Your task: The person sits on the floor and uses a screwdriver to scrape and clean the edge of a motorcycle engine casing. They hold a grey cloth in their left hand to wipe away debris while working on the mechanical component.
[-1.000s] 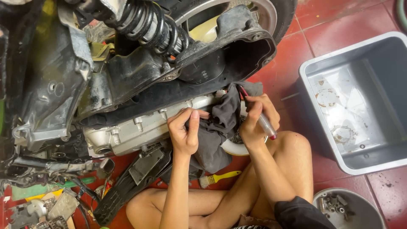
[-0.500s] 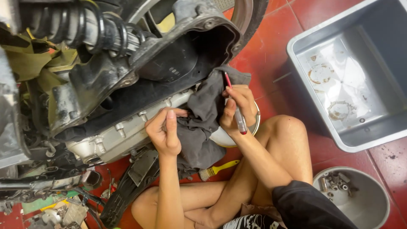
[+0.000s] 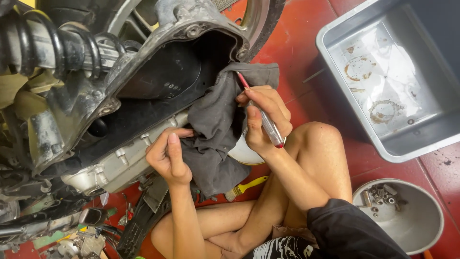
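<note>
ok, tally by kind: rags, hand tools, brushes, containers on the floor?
Grey rag: 1
Red-tipped screwdriver in right hand: 1
Yellow-handled brush: 1
Containers: 2, grey tub and round bowl of bolts
Total: 5

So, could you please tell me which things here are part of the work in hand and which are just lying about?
In use:
- left hand gripping the grey rag
- right hand holding the red-tipped tool, tip on the rag
- open engine case under the rag

Lying about:
- grey tub
- metal bowl with bolts
- yellow-handled brush
</note>
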